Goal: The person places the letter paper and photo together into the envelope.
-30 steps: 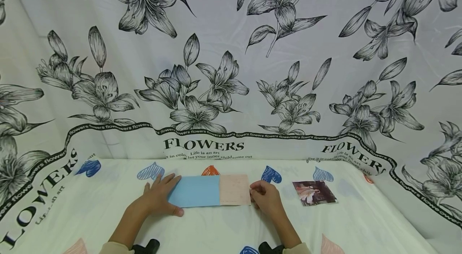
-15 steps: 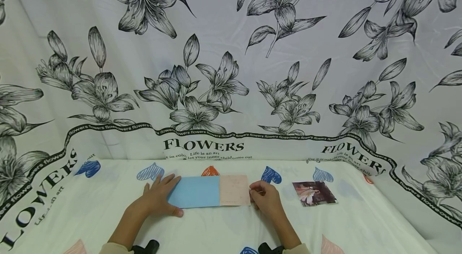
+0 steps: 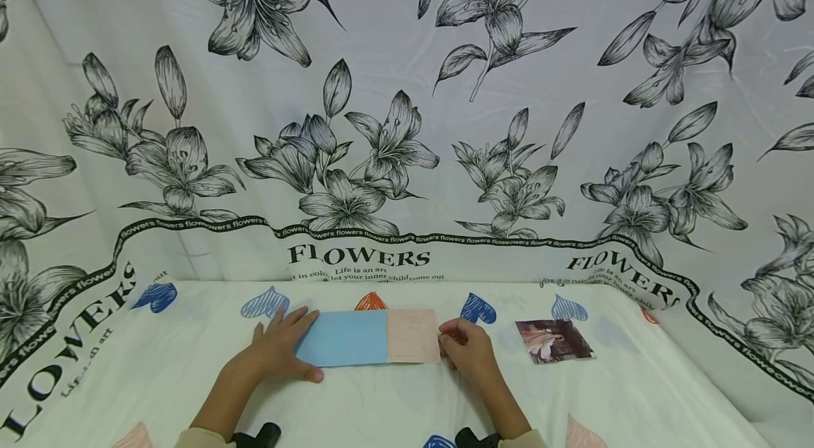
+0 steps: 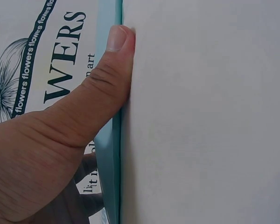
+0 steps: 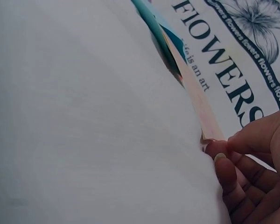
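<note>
A light blue envelope (image 3: 343, 338) lies flat on the cloth, and a pale pink card (image 3: 412, 336) sticks out of its right end. In the right wrist view the card (image 5: 205, 112) runs between two blue layers of the envelope (image 5: 154, 28). My left hand (image 3: 280, 349) rests at the envelope's left end with fingers spread, its thumb (image 4: 115, 56) along the near edge. With thumb and curled fingers, my right hand (image 3: 468, 351) pinches the card's right edge. How far the card reaches inside is hidden.
A dark photo card (image 3: 555, 342) with a pale flower lies right of my right hand. Under everything spreads a white cloth (image 3: 375, 405) printed with hearts. A flower-printed curtain (image 3: 407, 151) hangs behind its far edge.
</note>
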### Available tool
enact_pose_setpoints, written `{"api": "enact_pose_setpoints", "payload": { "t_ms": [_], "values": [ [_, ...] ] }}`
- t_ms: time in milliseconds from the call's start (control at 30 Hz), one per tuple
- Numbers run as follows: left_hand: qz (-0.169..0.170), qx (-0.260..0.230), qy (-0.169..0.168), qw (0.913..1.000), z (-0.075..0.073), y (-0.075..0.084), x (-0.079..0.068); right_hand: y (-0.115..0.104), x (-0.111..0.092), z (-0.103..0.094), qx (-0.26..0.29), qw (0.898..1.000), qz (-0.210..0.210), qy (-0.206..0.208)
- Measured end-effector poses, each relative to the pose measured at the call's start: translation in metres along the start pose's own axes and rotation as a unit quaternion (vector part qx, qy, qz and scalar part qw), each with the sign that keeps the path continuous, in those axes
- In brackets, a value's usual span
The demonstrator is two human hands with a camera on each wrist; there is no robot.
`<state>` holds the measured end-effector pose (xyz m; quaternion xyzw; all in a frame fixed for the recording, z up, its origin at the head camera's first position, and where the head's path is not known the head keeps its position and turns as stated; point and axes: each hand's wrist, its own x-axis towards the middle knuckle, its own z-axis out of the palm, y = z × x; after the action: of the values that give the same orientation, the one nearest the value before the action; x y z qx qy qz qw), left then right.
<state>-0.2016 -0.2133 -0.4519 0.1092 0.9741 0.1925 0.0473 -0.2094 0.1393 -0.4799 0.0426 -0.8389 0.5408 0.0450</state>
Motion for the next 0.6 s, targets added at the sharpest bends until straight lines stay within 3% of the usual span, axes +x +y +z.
{"api": "enact_pose_setpoints", "payload": {
  "t_ms": [600],
  "values": [
    [0.0, -0.005, -0.001, 1.0, -0.0005, 0.0005, -0.0002, 0.0, -0.0021, -0.0017, 0.007, 1.0, 0.002, -0.012]
  ]
}}
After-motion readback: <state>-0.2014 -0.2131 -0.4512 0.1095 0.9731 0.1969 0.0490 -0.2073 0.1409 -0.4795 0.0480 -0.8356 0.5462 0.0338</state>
